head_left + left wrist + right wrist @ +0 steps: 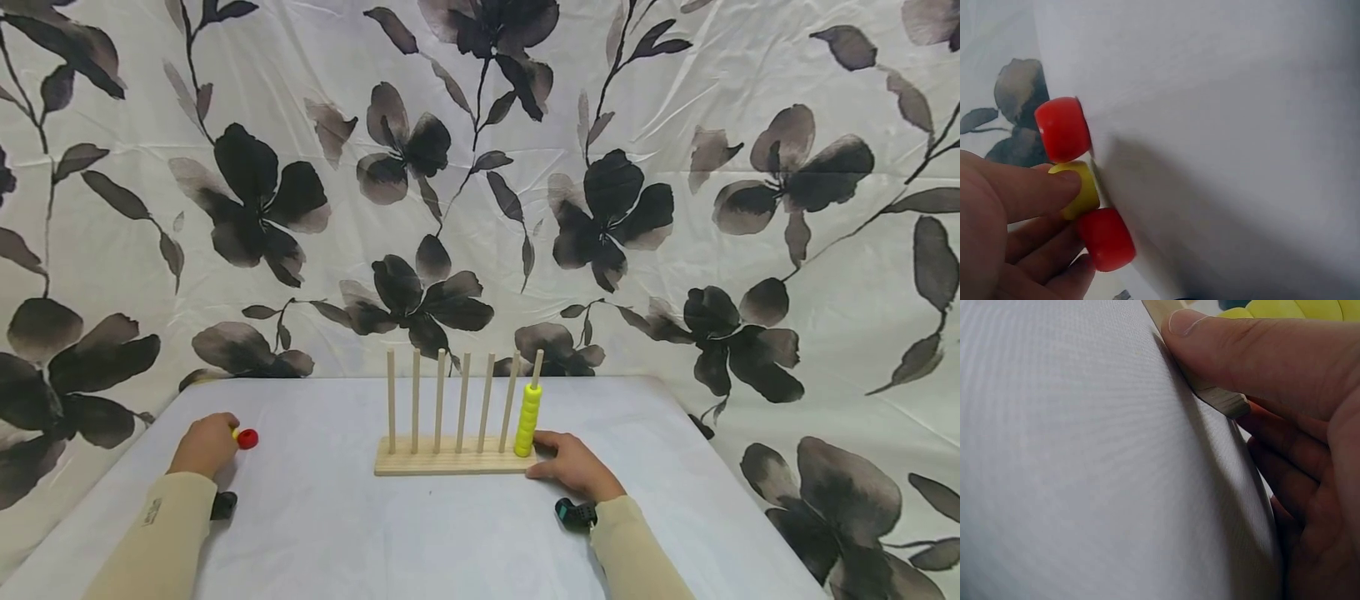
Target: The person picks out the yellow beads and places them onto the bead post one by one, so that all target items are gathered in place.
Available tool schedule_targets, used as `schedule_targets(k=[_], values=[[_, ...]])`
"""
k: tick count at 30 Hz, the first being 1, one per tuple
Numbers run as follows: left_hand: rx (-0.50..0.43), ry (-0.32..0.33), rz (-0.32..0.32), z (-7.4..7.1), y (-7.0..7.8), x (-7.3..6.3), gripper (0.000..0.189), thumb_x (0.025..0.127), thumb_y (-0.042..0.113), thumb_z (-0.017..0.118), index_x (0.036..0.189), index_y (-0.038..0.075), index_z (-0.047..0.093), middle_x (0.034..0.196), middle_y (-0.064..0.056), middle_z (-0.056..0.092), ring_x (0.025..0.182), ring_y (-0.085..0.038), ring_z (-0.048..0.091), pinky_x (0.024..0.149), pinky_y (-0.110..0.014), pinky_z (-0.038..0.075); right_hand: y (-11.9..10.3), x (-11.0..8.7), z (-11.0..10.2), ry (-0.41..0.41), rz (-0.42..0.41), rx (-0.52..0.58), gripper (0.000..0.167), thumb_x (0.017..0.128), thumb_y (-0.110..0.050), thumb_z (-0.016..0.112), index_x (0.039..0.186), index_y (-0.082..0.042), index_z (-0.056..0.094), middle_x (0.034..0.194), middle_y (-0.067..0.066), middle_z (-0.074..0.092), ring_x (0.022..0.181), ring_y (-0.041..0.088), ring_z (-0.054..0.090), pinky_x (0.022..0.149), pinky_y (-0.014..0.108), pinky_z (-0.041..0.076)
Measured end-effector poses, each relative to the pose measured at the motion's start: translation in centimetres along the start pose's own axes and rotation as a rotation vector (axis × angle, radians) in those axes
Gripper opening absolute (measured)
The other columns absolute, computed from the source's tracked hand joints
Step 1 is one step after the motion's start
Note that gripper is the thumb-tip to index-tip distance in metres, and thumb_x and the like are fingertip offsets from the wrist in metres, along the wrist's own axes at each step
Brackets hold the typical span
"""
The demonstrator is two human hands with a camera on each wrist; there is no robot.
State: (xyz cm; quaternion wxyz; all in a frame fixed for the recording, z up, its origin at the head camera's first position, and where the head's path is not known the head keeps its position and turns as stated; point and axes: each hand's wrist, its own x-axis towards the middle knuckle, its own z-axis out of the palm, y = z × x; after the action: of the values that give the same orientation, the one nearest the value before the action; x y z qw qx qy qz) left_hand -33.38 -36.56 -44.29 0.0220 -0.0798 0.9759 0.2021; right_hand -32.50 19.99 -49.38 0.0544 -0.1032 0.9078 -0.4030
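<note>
At the table's left, my left hand (pixel 204 446) pinches a yellow bead (pixel 1086 195) between thumb and fingers. One red bead (pixel 1063 129) lies on one side of it and another red bead (pixel 1107 240) on the other, close to the fingers. A wooden peg rack (pixel 450 467) stands mid-table, with a row of upright pegs. Its rightmost peg carries a stack of yellow beads (pixel 528 421); the other pegs are bare. My right hand (pixel 577 467) grips the right end of the rack's base, its thumb (pixel 1241 353) along the front edge and its fingers behind the end.
A white cloth covers the table (pixel 337 533). Behind it hangs a pale curtain (pixel 480 208) with dark flowers. Each wrist wears a small dark camera, one of them the right wrist camera (pixel 576 514).
</note>
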Motion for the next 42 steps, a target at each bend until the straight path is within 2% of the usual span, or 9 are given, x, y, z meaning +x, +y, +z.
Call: schedule_targets(k=[4,11,17,24,28,42], values=[[-0.026,0.027,-0.008,-0.3,0.5,0.0,0.038,0.090,-0.004,0.050,0.125,-0.017,0.047,0.120,-0.040,0.048,0.102,-0.050,0.050,0.095,-0.062,0.045,-0.2,-0.1,0.0,-0.001,0.005,-0.006,0.075,0.073,-0.034,0.083,0.139,-0.013,0.054,0.145,0.008,0.051,0.140,0.034,0.039,0.114,0.058,0.029],[-0.054,0.094,0.037,-0.5,1.4,0.3,0.041,0.087,-0.006,0.050,0.127,-0.017,0.048,0.120,-0.040,0.045,0.102,-0.048,0.048,0.094,-0.060,0.046,-0.2,-0.2,0.1,-0.006,0.035,0.004,0.075,0.073,-0.034,0.083,0.139,-0.014,0.054,0.146,0.008,0.050,0.140,0.035,0.038,0.114,0.060,0.028],[-0.109,0.094,0.016,-1.1,2.8,0.4,0.043,0.089,-0.003,0.051,0.131,-0.013,0.047,0.126,-0.040,0.039,0.108,-0.051,0.044,0.097,-0.061,0.045,0.0,-0.1,0.2,-0.003,0.025,-0.006,0.076,0.073,-0.036,0.083,0.139,-0.014,0.054,0.145,0.008,0.051,0.140,0.035,0.039,0.114,0.059,0.029],[-0.120,0.145,0.111,-1.4,4.1,0.2,0.042,0.090,0.001,0.052,0.131,-0.012,0.049,0.129,-0.037,0.049,0.114,-0.052,0.047,0.100,-0.062,0.042,-0.3,-0.1,0.1,-0.004,0.033,-0.013,0.076,0.073,-0.035,0.083,0.139,-0.014,0.053,0.146,0.008,0.050,0.140,0.034,0.039,0.114,0.059,0.029],[-0.145,0.147,0.113,-1.7,4.9,0.1,0.043,0.093,0.004,0.052,0.133,-0.011,0.048,0.131,-0.036,0.048,0.118,-0.052,0.046,0.101,-0.062,0.042,-0.5,-0.2,0.1,-0.008,0.043,-0.011,0.075,0.073,-0.034,0.083,0.140,-0.015,0.053,0.146,0.008,0.050,0.140,0.035,0.038,0.114,0.059,0.029],[-0.211,0.172,0.175,-2.5,7.0,-1.1,0.048,0.093,0.011,0.059,0.134,-0.012,0.047,0.127,-0.034,0.053,0.110,-0.045,0.054,0.096,-0.058,0.047,-0.7,-0.1,0.0,-0.010,0.046,-0.016,0.075,0.073,-0.034,0.083,0.139,-0.014,0.053,0.145,0.009,0.050,0.139,0.035,0.039,0.114,0.059,0.029]])
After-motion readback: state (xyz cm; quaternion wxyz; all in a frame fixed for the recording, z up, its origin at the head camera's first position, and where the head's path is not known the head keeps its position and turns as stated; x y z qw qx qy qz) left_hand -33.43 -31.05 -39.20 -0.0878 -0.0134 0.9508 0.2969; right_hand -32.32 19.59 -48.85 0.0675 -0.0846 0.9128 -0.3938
